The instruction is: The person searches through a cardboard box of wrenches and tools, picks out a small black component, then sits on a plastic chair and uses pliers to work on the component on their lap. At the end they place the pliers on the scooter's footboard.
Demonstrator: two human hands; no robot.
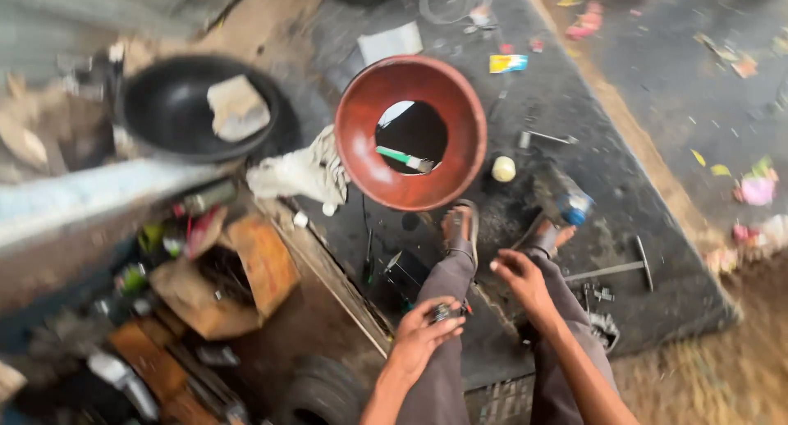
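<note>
Gripping a small dark metal part (444, 313) over your left knee, your left hand (420, 336) is closed on it while your right hand (522, 279) hovers half-open and empty, so work on it looks unfinished.

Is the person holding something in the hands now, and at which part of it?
The left hand closes its fingers around a small dark metal part; blur hides which portion is gripped. The right hand holds nothing.
</note>
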